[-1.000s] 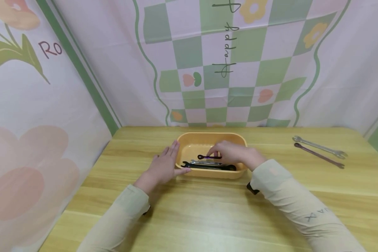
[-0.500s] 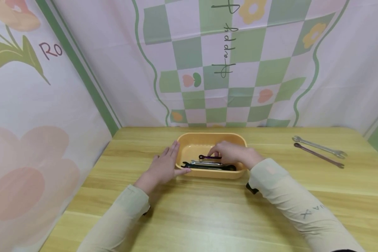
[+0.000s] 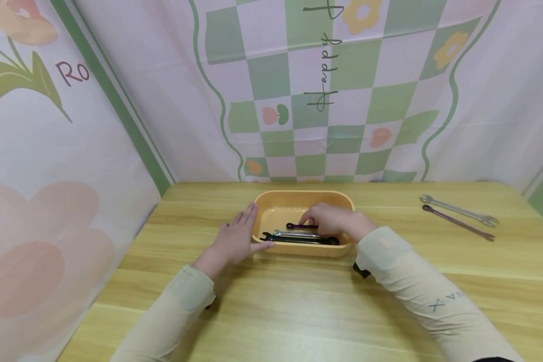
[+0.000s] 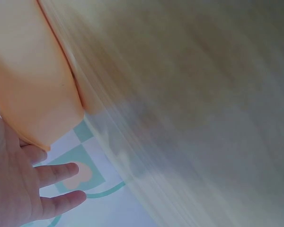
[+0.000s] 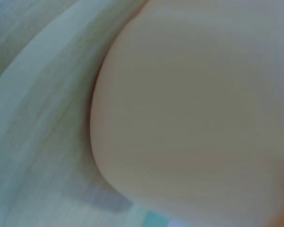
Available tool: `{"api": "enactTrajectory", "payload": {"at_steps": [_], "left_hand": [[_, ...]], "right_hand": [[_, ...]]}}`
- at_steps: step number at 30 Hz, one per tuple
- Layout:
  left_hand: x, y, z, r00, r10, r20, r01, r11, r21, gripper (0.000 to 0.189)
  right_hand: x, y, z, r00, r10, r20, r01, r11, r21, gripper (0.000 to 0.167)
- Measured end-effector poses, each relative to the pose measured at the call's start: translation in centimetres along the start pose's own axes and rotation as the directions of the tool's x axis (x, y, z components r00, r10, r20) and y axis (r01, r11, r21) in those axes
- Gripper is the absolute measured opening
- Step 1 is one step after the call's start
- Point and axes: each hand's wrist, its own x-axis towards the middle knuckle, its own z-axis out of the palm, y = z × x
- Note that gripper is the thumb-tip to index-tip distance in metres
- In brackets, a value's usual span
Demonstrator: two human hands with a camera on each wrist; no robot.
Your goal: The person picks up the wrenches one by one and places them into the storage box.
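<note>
An orange plastic bin (image 3: 308,249) stands on the table in the head view. My left hand (image 3: 234,238) rests against its left end, thumb on the front rim. In the left wrist view, this hand's (image 4: 16,184) fingers are extended and spread beside the bin (image 4: 42,94). Reaching inside the bin, my right hand (image 3: 332,219) pinches a small dark purple wrench (image 3: 294,226), whose right end is hidden. A silver wrench (image 3: 294,233) and a large black wrench (image 3: 298,240) lie along the bin's front side. The right wrist view shows only the bin's outer wall (image 5: 189,113).
Farther right on the wooden table (image 3: 271,311) lie a silver open-ended wrench (image 3: 459,210) and a purplish combination wrench (image 3: 458,222), slanted side by side. A patterned curtain (image 3: 271,75) hangs behind the table, with another (image 3: 50,151) at the left.
The small purple wrench has shifted very slightly right within the bin, along with my right fingers. My right forearm has moved a little left; the left hand stays put.
</note>
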Motion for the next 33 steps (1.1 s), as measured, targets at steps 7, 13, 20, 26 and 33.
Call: {"api": "enactTrajectory", "payload": {"at_steps": [7,13,20,26,33], "left_hand": [[0.05,0.01,0.09,1.0,0.002,-0.004,-0.002,1.0,0.018,0.111],[0.05,-0.03,0.17,1.0,0.002,-0.01,-0.002,1.0,0.016,0.111],[0.13,-0.13,0.24,1.0,0.0,-0.011,0.0,1.0,0.008,0.111],[0.11,-0.13,0.23,1.0,-0.001,-0.013,0.001,1.0,0.003,0.111],[0.13,-0.06,0.16,1.0,-0.006,-0.009,0.006,1.0,0.008,0.111]], "right_hand": [[0.28,-0.01,0.12,1.0,0.007,0.017,-0.007,1.0,0.002,0.045],[0.35,-0.06,0.13,1.0,0.013,0.02,-0.013,1.0,0.0,0.046],[0.19,-0.2,0.04,1.0,0.021,0.019,-0.021,1.0,0.004,0.045],[0.25,-0.14,0.04,1.0,0.02,0.019,-0.02,1.0,0.012,0.049],[0.28,0.05,0.12,1.0,0.005,0.021,-0.005,1.0,0.017,0.056]]}}
